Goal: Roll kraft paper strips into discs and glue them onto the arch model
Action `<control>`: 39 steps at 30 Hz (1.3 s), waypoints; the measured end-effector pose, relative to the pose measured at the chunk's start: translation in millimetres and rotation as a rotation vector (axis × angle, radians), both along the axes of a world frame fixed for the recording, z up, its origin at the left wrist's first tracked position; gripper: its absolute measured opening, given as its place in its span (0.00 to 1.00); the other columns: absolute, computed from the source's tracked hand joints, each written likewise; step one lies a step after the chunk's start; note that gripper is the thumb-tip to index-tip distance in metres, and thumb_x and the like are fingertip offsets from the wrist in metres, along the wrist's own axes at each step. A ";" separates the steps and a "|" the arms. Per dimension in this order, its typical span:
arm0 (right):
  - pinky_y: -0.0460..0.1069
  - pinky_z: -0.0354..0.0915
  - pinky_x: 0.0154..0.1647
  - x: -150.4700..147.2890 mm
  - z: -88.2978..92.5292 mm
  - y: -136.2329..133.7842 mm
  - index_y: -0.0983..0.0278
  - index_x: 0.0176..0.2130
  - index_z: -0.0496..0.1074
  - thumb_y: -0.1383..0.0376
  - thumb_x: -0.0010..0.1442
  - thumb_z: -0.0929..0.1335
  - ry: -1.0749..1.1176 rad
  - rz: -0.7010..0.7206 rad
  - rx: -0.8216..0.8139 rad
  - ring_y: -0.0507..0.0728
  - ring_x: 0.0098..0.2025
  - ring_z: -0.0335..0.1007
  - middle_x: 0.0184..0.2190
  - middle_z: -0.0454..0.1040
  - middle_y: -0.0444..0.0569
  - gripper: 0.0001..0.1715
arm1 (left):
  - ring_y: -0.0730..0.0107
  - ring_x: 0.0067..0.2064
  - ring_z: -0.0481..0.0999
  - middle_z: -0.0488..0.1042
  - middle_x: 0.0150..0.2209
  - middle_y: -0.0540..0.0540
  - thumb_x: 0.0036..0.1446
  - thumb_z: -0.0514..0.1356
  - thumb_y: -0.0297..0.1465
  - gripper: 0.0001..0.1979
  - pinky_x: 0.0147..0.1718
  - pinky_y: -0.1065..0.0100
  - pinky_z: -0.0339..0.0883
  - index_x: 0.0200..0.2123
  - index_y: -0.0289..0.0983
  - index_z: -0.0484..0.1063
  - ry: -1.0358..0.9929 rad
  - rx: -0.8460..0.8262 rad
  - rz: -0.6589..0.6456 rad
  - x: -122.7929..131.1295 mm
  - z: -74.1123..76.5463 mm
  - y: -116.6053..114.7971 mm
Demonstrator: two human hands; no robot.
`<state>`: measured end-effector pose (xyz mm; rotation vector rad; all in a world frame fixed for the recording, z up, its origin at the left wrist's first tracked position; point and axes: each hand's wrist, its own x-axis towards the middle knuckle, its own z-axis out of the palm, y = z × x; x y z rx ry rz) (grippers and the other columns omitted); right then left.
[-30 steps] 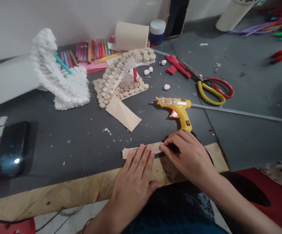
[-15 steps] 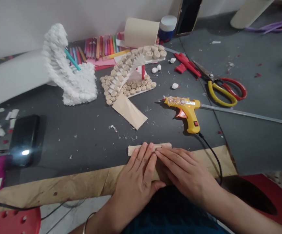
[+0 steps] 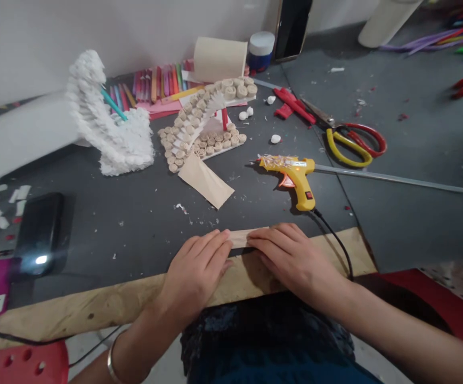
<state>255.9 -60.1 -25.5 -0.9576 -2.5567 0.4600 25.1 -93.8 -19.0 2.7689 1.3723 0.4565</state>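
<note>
A narrow beige paper strip (image 3: pixel 242 238) lies across the brown paper sheet (image 3: pixel 107 306) at the table's near edge. My left hand (image 3: pixel 195 269) presses flat on its left end, and my right hand (image 3: pixel 291 256) rests on its right part, with the strip's ends partly hidden beneath my fingers. Just beyond my right hand stands a yellow hot glue gun (image 3: pixel 293 178), not touching it, with its black cord running off the edge.
Farther back stand a rolled-paper spiral staircase model (image 3: pixel 199 128) and a white tissue sculpture (image 3: pixel 111 138). A beige paper piece (image 3: pixel 206 181), yellow-red scissors (image 3: pixel 355 141), a glue stick (image 3: pixel 391 175) and a black device (image 3: pixel 41 229) lie around. Scraps litter the dark table.
My hands have spread apart along the strip, with the left hand turned to lie flatter and shifted left. The right hand has drawn back from the glue gun, and the view has shifted slightly.
</note>
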 end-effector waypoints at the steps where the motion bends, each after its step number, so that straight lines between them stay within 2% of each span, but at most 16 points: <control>1: 0.56 0.66 0.45 -1.1 2.2 2.0 0.66 0.47 0.74 0.71 0.68 0.61 -0.010 0.013 0.010 0.59 0.43 0.69 0.46 0.77 0.55 0.13 | 0.56 0.51 0.77 0.78 0.51 0.37 0.65 0.56 0.29 0.12 0.47 0.58 0.67 0.48 0.32 0.74 -0.001 0.016 -0.010 0.2 0.0 3.5; 6: 0.56 0.66 0.43 -2.7 5.8 6.1 0.68 0.46 0.74 0.71 0.68 0.61 -0.052 0.047 0.067 0.60 0.42 0.69 0.43 0.77 0.56 0.13 | 0.58 0.45 0.78 0.80 0.45 0.39 0.65 0.56 0.32 0.12 0.42 0.59 0.65 0.45 0.33 0.75 0.024 0.029 -0.017 4.4 2.0 14.6; 9: 0.55 0.65 0.43 -2.2 4.8 6.6 0.68 0.44 0.74 0.71 0.68 0.62 -0.052 0.059 0.084 0.60 0.42 0.69 0.43 0.77 0.55 0.12 | 0.60 0.43 0.78 0.80 0.44 0.40 0.65 0.55 0.29 0.10 0.41 0.60 0.64 0.44 0.34 0.75 0.067 0.046 -0.039 5.3 2.4 17.5; 13: 0.55 0.64 0.42 -2.5 5.8 8.3 0.69 0.43 0.74 0.70 0.66 0.63 -0.057 0.076 0.084 0.60 0.41 0.68 0.41 0.77 0.55 0.10 | 0.60 0.42 0.78 0.81 0.43 0.39 0.63 0.55 0.24 0.09 0.41 0.59 0.65 0.42 0.32 0.75 0.105 0.159 -0.120 2.2 2.6 20.0; 16: 0.55 0.63 0.41 -4.5 6.4 10.6 0.69 0.43 0.74 0.71 0.66 0.63 -0.068 0.072 0.085 0.60 0.40 0.68 0.39 0.77 0.55 0.11 | 0.61 0.43 0.78 0.81 0.42 0.40 0.63 0.54 0.23 0.10 0.42 0.60 0.64 0.41 0.33 0.75 0.096 0.148 -0.153 -0.4 4.7 22.6; 19: 0.53 0.61 0.39 -8.0 6.5 13.8 0.67 0.39 0.75 0.72 0.66 0.62 -0.047 0.022 0.095 0.59 0.37 0.67 0.35 0.77 0.53 0.11 | 0.64 0.42 0.78 0.81 0.41 0.43 0.65 0.53 0.25 0.10 0.40 0.61 0.63 0.39 0.36 0.75 0.055 0.060 -0.103 -0.4 10.4 27.0; 22: 0.52 0.61 0.38 -10.9 10.0 18.1 0.66 0.33 0.73 0.71 0.64 0.63 0.033 -0.073 0.040 0.57 0.35 0.68 0.32 0.76 0.51 0.10 | 0.66 0.35 0.77 0.81 0.34 0.47 0.66 0.51 0.28 0.13 0.35 0.63 0.62 0.35 0.37 0.75 -0.014 -0.110 0.002 1.1 20.8 32.8; 24: 0.50 0.61 0.37 -11.3 15.1 21.6 0.65 0.33 0.72 0.71 0.62 0.65 0.084 -0.114 -0.083 0.55 0.33 0.68 0.30 0.76 0.49 0.08 | 0.67 0.32 0.76 0.80 0.31 0.49 0.67 0.50 0.30 0.15 0.32 0.66 0.62 0.34 0.38 0.75 -0.077 -0.308 0.094 1.6 29.2 37.0; 27: 0.47 0.60 0.32 -10.0 23.3 28.0 0.64 0.35 0.73 0.70 0.61 0.66 0.071 -0.170 -0.338 0.53 0.30 0.69 0.30 0.76 0.45 0.05 | 0.67 0.34 0.78 0.80 0.33 0.51 0.66 0.51 0.33 0.12 0.31 0.69 0.64 0.37 0.41 0.75 -0.202 -0.653 0.230 0.0 39.1 43.1; 30: 0.46 0.59 0.31 -8.2 27.3 34.4 0.62 0.38 0.74 0.66 0.62 0.68 -0.008 -0.210 -0.532 0.52 0.32 0.71 0.32 0.77 0.44 0.04 | 0.67 0.35 0.79 0.81 0.34 0.53 0.63 0.57 0.36 0.08 0.32 0.69 0.64 0.39 0.42 0.75 -0.274 -0.845 0.315 -3.8 41.4 47.9; 34: 0.46 0.59 0.32 -8.3 25.6 39.6 0.61 0.37 0.75 0.64 0.62 0.69 -0.100 -0.217 -0.551 0.53 0.33 0.71 0.32 0.78 0.43 0.04 | 0.68 0.35 0.77 0.79 0.33 0.53 0.62 0.58 0.34 0.07 0.33 0.68 0.63 0.33 0.41 0.75 -0.248 -0.839 0.292 -8.7 33.9 51.3; 39: 0.48 0.59 0.33 -8.8 18.1 41.2 0.63 0.33 0.73 0.64 0.62 0.69 -0.163 -0.220 -0.398 0.55 0.34 0.70 0.30 0.75 0.45 0.06 | 0.67 0.36 0.74 0.75 0.31 0.51 0.62 0.59 0.31 0.09 0.36 0.66 0.63 0.28 0.39 0.72 -0.190 -0.628 0.222 -13.9 22.6 53.6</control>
